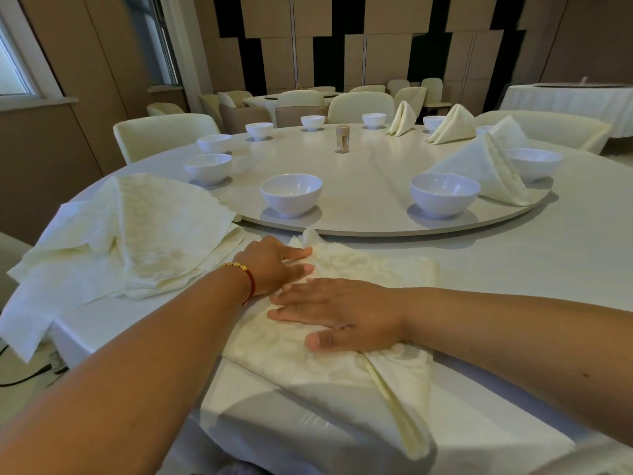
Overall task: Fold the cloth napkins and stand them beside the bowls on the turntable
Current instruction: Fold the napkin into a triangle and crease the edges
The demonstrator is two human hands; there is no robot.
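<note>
Beyond both hands spreads a round white-clothed banquet table (513, 262) carrying a pale circular turntable (359, 186) ringed with white ceramic bowls (291, 195); three folded cream napkins (479, 166) stand far right of the hands. Left of the left hand (274, 265) lies a loose heap of cream unfolded napkins (137, 241). Under both palms sits the cream patterned cloth napkin (342, 365) — right hand (342, 315) flat, fingers straight, left pressing beside it, almost touching. Lifting either hand early could let the crease spring open — the near corner overhangs the edge.
</note>
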